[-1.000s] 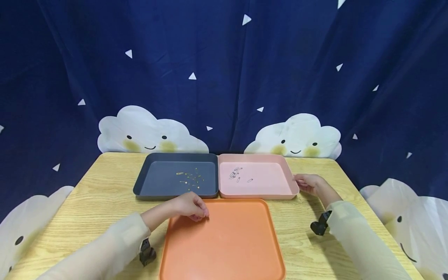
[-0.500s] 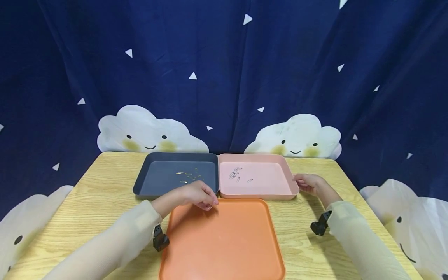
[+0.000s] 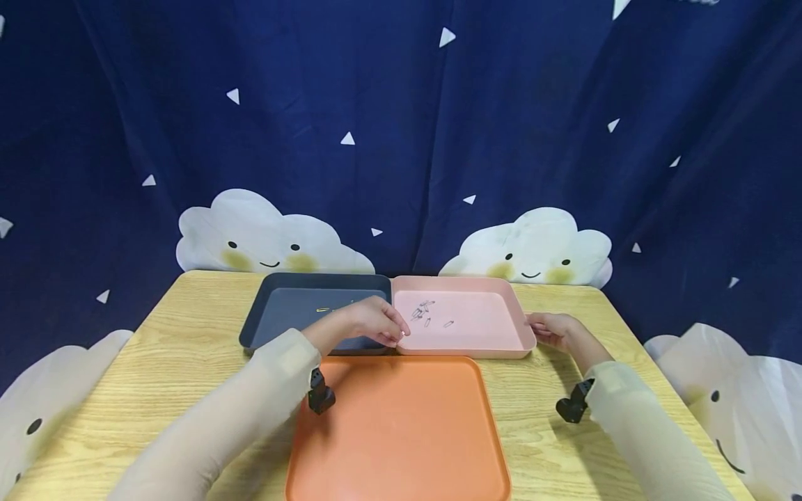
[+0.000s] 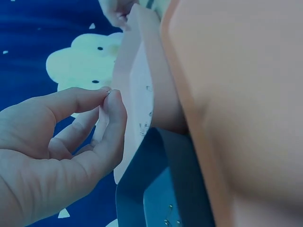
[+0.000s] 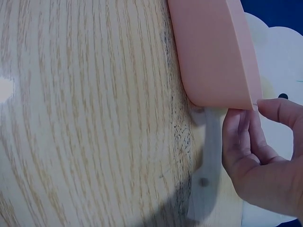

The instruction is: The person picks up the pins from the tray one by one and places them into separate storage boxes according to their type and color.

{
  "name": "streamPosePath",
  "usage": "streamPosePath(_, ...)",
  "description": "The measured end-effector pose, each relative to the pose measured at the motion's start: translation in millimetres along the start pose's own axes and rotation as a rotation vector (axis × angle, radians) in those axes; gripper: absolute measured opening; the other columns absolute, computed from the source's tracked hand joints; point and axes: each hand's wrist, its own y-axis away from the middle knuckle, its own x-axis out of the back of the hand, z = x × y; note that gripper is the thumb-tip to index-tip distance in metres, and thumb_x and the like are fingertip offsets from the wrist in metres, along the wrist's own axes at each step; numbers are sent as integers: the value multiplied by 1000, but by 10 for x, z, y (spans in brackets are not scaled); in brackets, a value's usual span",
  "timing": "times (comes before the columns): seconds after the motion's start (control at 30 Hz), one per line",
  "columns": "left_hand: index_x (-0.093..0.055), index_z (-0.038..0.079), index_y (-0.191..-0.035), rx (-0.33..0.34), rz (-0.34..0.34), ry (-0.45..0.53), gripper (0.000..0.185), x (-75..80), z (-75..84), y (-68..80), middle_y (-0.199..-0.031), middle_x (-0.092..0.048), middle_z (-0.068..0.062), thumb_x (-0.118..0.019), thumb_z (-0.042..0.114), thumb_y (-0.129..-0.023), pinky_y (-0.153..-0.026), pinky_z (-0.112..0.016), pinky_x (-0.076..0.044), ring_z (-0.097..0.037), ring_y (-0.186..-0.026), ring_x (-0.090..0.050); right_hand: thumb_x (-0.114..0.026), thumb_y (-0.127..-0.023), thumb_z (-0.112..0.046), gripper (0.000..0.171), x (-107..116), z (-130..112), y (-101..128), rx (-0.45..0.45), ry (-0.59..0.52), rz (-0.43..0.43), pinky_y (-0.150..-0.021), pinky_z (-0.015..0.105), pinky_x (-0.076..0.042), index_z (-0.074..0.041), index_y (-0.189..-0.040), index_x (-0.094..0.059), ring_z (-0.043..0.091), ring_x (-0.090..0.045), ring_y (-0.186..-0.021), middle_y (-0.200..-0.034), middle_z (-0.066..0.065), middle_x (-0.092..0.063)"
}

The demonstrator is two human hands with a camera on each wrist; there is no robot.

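Observation:
My left hand (image 3: 378,323) is over the border between the dark grey tray (image 3: 278,313) and the pink tray (image 3: 479,320). Between its thumb and forefinger it pinches a tiny silver safety pin (image 4: 108,92), mostly hidden by the fingertips. Several silver safety pins (image 3: 418,313) lie at the left side of the pink tray. In the dark tray a few gold safety pins (image 3: 322,309) show, the others covered by my left hand. My right hand (image 3: 554,328) grips the pink tray's right wall, thumb at the rim and fingers outside, as the right wrist view shows.
An orange tray (image 3: 401,431) lies flat in front of the two deeper trays, close to their near walls. All stand on a wooden table (image 3: 156,362). A dark blue curtain (image 3: 401,125) with clouds hangs behind the table's far edge.
My left hand has moved right and away from me, from over the orange tray to the pink tray's near left corner. The right hand has stayed on the pink tray's wall.

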Motion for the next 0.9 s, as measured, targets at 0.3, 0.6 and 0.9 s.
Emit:
streamPosePath(0.3,-64,-11,-112,23,20,10,27,12,202,-302,-74,-62,-3,-63,-4,-85,-93,-36,-57,-11,-65,-57,-56,-93,-10,27,0,19,5,0,-14,-14,-68,15,-56,1,-117,-54,1,-62,-71,-73,-9,-66)
streamPosePath(0.6,-62,-9,-119,95,28,13,34,63,346,-608,-78,-60,-4,-62,-5,-85,-100,-33,-53,-10,-67,-55,-56,-93,-11,32,-4,-15,-3,1,13,-4,-68,14,-55,2,-122,-53,1,-61,-70,-72,-10,-65)
streamPosePath(0.9,-66,-7,-111,131,109,-127,27,45,495,-744,-85,-60,-7,-64,-5,-83,-91,-28,-57,-13,-72,-56,-56,-93,-12,55,-28,-3,37,-14,40,27,-69,14,-55,10,-140,-38,0,-61,-71,-74,-10,-64)
